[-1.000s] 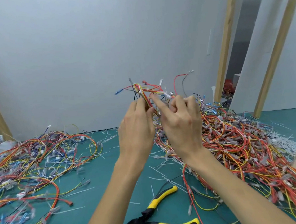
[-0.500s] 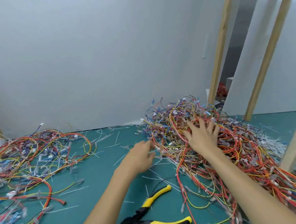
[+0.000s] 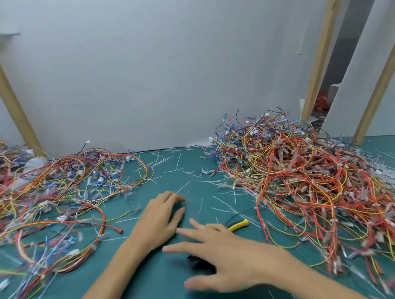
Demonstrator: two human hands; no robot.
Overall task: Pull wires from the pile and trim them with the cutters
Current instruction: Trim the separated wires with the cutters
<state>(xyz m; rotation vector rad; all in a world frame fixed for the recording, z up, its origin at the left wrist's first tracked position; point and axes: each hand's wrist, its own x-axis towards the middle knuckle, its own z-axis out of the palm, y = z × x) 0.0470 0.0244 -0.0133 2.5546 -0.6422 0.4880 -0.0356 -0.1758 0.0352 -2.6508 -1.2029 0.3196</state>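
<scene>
Two hands are low over the green bench point(image 3: 142, 287), and neither holds a wire. Our left hand point(image 3: 159, 223) rests palm down on the mat, its fingers loosely bent with nothing in them. Our right hand point(image 3: 229, 262) is just beside it, nearer to us, with fingers and thumb spread wide and straight. It is blurred. It covers most of the cutters point(image 3: 239, 225): we see one yellow handle tip poking out beyond the fingers and a dark patch of the head below the palm. We cannot tell whether the palm touches the tool or only hovers above it.

On the right lies the pile of wires point(image 3: 303, 177), a thick tangle of mostly red, orange and yellow strands that reaches from the wall point(image 3: 159, 68) down the bench's right side. It is apart from both hands. A second, flatter heap of wires point(image 3: 50, 187) with more blue in it spreads across the left side. Thin white offcuts point(image 3: 178, 162) are scattered on the mat between the two heaps. A slanted wooden post point(image 3: 4, 83) stands at the left.
</scene>
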